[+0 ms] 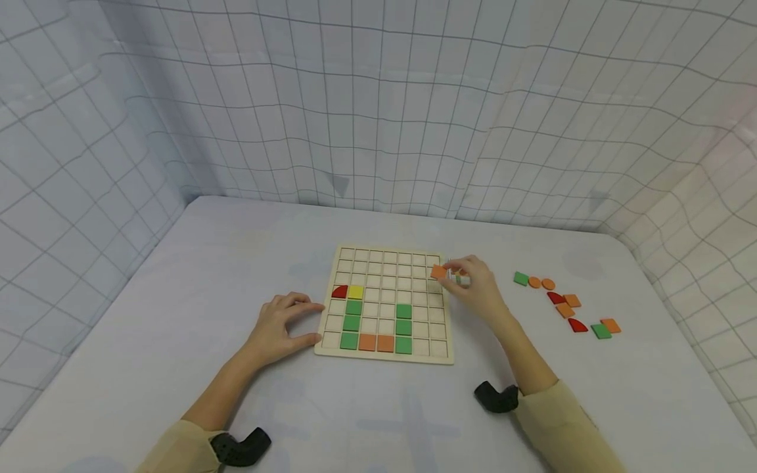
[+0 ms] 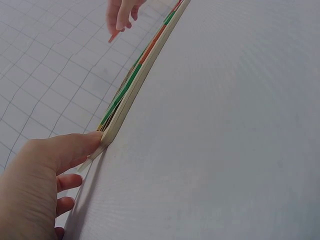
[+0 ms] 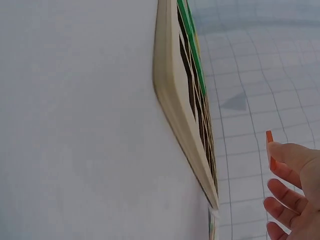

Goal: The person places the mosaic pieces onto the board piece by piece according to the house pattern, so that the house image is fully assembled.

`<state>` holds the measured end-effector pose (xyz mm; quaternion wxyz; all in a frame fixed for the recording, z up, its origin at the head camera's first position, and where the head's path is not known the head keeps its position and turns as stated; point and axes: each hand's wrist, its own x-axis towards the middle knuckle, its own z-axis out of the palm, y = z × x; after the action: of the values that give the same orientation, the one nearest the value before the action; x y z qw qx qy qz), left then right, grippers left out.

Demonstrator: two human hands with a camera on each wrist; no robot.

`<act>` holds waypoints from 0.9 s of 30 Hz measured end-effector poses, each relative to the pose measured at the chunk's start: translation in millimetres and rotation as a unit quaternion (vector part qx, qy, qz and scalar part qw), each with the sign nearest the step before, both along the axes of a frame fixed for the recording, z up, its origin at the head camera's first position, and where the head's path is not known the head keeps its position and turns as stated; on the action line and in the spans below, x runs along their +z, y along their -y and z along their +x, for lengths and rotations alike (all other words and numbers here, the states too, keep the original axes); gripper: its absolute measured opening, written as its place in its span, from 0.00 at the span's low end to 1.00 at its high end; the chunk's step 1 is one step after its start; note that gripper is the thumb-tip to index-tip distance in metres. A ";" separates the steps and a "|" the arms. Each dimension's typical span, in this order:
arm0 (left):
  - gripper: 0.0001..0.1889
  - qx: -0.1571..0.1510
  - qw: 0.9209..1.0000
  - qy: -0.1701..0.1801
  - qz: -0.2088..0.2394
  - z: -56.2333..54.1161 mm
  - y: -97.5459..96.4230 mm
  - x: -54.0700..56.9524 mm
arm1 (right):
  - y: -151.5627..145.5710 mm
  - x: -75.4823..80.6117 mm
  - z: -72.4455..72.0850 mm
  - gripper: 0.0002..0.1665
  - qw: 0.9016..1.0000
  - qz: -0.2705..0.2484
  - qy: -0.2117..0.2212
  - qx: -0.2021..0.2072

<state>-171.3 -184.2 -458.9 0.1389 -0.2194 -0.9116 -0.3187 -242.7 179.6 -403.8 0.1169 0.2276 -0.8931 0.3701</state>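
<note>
The left hand (image 1: 282, 326) is resting on the table (image 1: 177, 315) with fingers spread and loosely bent, thumb and fingertips touching the left edge of the wooden grid board (image 1: 387, 303), probably bracing it so it is not sliding; it is gripping nothing. In the left wrist view the thumb (image 2: 70, 150) is lying against the board's corner.

On the board just right of that hand, a red quarter-circle tile (image 1: 340, 291) and a yellow square tile (image 1: 355, 292) are sitting side by side, with green square tiles (image 1: 352, 323) running down below them, two orange square tiles (image 1: 376, 342) in the bottom row, and another green column (image 1: 404, 327) rising from it.

The right hand (image 1: 476, 287) is hovering over the board's right edge, pinching an orange square tile (image 1: 438, 271) between thumb and fingertips, held above the upper-right cells, seemingly lined up for a slot. The cells under it are looking vacant, so nothing is blocking.

Well right of that hand, loose tiles (image 1: 564, 304) are lying scattered on the table: green, orange and red pieces. Grid-patterned cloth walls (image 1: 378, 118) are surrounding the table.
</note>
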 end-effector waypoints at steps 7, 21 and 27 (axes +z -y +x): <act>0.23 -0.001 1.000 -0.004 0.003 -0.6 0.9 -0.1 | 34.9 -7.0 -4.7 0.15 0.999 0.035 0.004 0.026; 0.23 0.004 1.000 0.016 0.001 -0.6 -0.8 1.7 | 80.8 -24.5 -4.9 0.15 0.994 0.083 0.009 0.077; 0.23 0.006 1.000 0.022 0.001 -0.4 -0.8 1.2 | 92.9 -27.1 -3.3 0.14 0.992 0.095 0.015 0.079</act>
<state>-171.6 -183.4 -457.7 0.1208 -0.2071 -0.9153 -0.3236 -245.9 86.7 -430.9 0.0515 0.3020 -0.9049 0.2955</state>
